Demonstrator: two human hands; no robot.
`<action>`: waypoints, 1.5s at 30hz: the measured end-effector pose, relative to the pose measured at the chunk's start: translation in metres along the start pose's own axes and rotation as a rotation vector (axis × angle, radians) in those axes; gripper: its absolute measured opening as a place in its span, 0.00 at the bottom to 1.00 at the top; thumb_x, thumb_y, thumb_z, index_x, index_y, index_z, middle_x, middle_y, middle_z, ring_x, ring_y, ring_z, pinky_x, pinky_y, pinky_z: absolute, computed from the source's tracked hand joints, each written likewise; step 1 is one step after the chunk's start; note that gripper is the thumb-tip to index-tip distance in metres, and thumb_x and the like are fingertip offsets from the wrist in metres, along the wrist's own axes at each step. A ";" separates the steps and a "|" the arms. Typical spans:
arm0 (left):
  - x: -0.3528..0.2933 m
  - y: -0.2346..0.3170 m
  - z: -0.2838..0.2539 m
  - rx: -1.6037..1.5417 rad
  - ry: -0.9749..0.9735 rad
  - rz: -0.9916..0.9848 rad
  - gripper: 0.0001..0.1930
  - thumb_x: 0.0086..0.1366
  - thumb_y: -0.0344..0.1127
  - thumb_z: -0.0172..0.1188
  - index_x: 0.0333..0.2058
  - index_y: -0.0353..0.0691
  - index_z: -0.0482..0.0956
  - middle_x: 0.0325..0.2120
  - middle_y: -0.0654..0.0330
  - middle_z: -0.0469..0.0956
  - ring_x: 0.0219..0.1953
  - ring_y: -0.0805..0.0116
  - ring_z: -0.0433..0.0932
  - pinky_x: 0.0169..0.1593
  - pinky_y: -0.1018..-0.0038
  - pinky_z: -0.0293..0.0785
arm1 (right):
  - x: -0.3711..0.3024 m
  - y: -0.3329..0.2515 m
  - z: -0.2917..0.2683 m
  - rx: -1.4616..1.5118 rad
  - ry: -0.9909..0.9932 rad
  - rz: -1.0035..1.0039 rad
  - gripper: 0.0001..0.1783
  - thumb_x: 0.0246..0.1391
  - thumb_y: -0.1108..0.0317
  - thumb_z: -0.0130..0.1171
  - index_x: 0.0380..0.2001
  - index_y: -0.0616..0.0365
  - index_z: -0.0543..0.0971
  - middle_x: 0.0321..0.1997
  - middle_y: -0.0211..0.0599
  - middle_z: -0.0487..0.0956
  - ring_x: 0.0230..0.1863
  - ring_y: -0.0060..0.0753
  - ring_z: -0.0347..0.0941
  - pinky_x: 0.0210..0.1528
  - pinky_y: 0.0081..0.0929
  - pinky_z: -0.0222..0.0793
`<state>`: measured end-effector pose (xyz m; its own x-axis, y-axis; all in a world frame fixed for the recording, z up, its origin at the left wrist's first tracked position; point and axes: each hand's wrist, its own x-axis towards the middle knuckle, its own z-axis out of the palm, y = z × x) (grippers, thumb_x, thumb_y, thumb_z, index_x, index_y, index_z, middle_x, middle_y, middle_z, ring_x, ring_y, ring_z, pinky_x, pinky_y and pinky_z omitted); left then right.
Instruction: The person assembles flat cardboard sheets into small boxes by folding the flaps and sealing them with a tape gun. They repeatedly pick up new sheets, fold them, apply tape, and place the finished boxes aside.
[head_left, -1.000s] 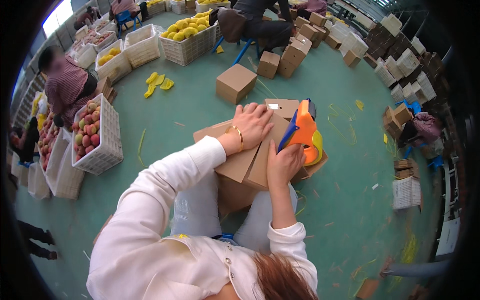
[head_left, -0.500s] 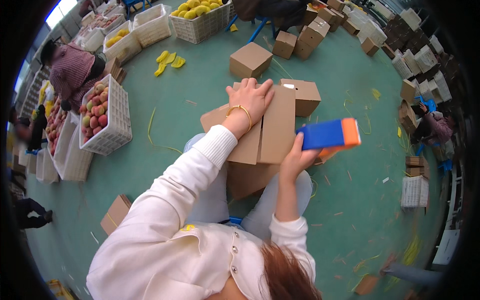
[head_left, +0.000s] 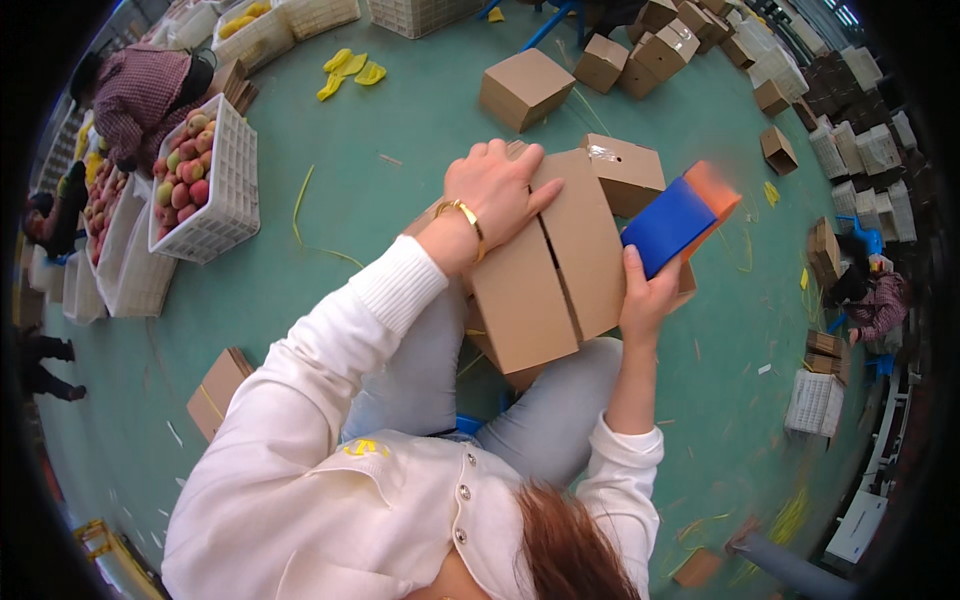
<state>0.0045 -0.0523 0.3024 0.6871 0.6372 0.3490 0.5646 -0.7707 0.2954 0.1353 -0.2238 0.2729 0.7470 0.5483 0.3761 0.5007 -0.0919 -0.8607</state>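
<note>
A brown cardboard box rests tilted between my knees, its top flaps folded in with a narrow dark gap between them. My left hand lies on the far part of the flaps, thumb stretched out across the gap and fingers at the far edge. In my right hand, beside the box's right side, is a blue and orange tape dispenser. Its orange end points up and away, blurred, apart from the flaps. Part of the box's lower body is hidden by its top and my legs.
Closed cardboard boxes stand just beyond mine. To the left is a white crate of red fruit, with a person beside it. Flattened cartons and yellow strips lie on the green floor.
The box has turned, and the gap between its flaps now slants down to the right. My right hand has swung the tape dispenser from nearly level to pointing up. The whole view has shifted slightly.
</note>
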 end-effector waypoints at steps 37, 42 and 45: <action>-0.001 0.012 0.006 -0.114 -0.148 0.477 0.17 0.64 0.54 0.46 0.36 0.48 0.74 0.27 0.53 0.74 0.27 0.56 0.76 0.30 0.65 0.72 | -0.108 -0.027 0.014 -0.398 0.322 0.119 0.23 0.54 0.66 0.55 0.46 0.71 0.62 0.37 0.55 0.72 0.37 0.59 0.70 0.37 0.45 0.64; -0.002 0.012 0.008 -0.126 -0.132 0.476 0.17 0.64 0.53 0.46 0.38 0.49 0.74 0.26 0.54 0.74 0.27 0.56 0.76 0.29 0.65 0.72 | -0.110 -0.024 0.014 -0.422 0.339 0.076 0.22 0.54 0.66 0.55 0.45 0.71 0.62 0.37 0.56 0.72 0.37 0.58 0.69 0.38 0.45 0.64; -0.001 0.014 0.005 -0.143 -0.136 0.466 0.16 0.64 0.53 0.46 0.42 0.51 0.75 0.26 0.56 0.75 0.28 0.57 0.76 0.29 0.65 0.72 | -0.113 -0.024 0.014 -0.452 0.348 0.065 0.22 0.54 0.66 0.55 0.46 0.71 0.62 0.38 0.56 0.71 0.38 0.59 0.69 0.39 0.45 0.63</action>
<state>0.0141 -0.0635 0.3022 0.9100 0.2120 0.3564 0.1223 -0.9584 0.2578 0.0327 -0.2719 0.2467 0.8443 0.2305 0.4837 0.5288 -0.5043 -0.6827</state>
